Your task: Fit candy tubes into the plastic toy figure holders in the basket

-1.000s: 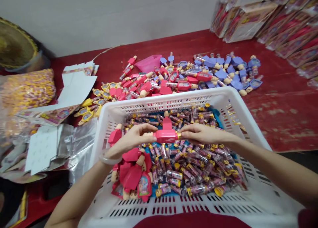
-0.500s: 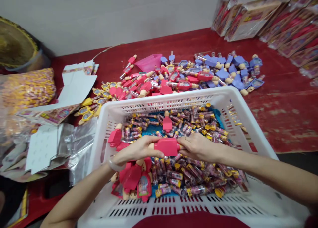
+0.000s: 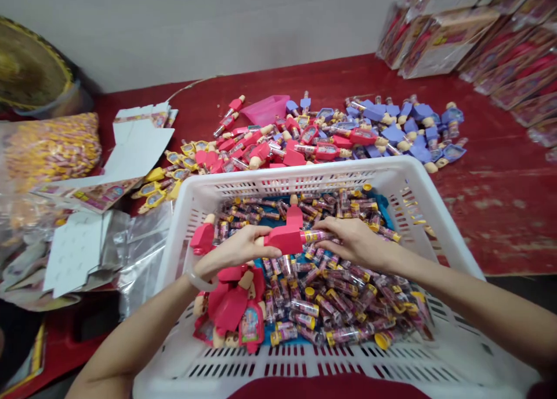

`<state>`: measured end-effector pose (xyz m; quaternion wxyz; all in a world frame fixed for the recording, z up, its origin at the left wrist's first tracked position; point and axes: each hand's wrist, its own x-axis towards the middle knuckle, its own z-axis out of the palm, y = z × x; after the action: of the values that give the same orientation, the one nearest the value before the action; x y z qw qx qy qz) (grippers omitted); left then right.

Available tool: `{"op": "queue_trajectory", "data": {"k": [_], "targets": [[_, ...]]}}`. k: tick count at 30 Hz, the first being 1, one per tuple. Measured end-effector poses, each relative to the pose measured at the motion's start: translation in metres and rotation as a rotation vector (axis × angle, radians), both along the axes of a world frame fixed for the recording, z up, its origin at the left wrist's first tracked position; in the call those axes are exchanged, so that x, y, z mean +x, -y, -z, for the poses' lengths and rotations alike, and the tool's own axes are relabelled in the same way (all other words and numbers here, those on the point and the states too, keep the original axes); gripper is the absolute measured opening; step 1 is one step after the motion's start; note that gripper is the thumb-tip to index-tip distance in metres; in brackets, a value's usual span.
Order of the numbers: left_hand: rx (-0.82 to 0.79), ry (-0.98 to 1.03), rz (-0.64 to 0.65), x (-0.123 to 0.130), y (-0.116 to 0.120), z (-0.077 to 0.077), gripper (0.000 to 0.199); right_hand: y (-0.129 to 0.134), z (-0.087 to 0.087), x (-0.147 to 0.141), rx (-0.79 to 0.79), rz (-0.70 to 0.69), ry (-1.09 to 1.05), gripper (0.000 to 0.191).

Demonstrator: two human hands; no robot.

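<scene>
Over the white basket (image 3: pixel 369 166), your left hand (image 3: pixel 241 249) pinched a red holder (image 3: pixel 282 240), your right hand (image 3: pixel 359 245) a tube (image 3: pixel 315 235) at its right end. Seemingly joining them, you next needed steady alignment.

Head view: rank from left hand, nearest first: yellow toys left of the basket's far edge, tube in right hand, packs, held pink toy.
1. Pink toy: in the left hand's grip.
2. Tube: at the toy's right end.
3. Yellow toys: table, beyond the basket's far left corner.
4. Packs: far right.
</scene>
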<state>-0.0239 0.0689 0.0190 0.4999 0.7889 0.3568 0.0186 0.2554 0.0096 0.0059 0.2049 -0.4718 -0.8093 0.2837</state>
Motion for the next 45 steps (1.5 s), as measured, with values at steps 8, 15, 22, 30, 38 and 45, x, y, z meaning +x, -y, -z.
{"op": "queue_trajectory", "data": {"k": [8, 15, 22, 30, 38, 45], "targets": [[0.731, 0.124, -0.044, 0.000, 0.003, 0.006, 0.032, -0.004, 0.006, -0.004, -0.856, 0.038, -0.430, 0.052], [-0.103, -0.062, 0.057, -0.002, 0.001, -0.002, 0.026, 0.003, 0.006, -0.006, 0.033, -0.049, -0.061, 0.037], [0.759, 0.112, -0.029, 0.001, 0.009, 0.003, 0.031, 0.000, 0.004, -0.004, -0.862, -0.045, -0.389, 0.056], [0.026, -0.014, 0.052, 0.006, 0.012, -0.002, 0.027, 0.006, -0.005, -0.007, -0.145, -0.100, -0.027, 0.037], [0.388, 0.012, 0.094, -0.007, 0.000, 0.001, 0.050, 0.003, 0.001, -0.010, -0.489, -0.078, -0.176, 0.045], [-0.108, -0.069, 0.235, -0.008, -0.007, 0.001, 0.050, 0.007, 0.000, -0.008, 0.314, -0.056, 0.140, 0.028]]}}
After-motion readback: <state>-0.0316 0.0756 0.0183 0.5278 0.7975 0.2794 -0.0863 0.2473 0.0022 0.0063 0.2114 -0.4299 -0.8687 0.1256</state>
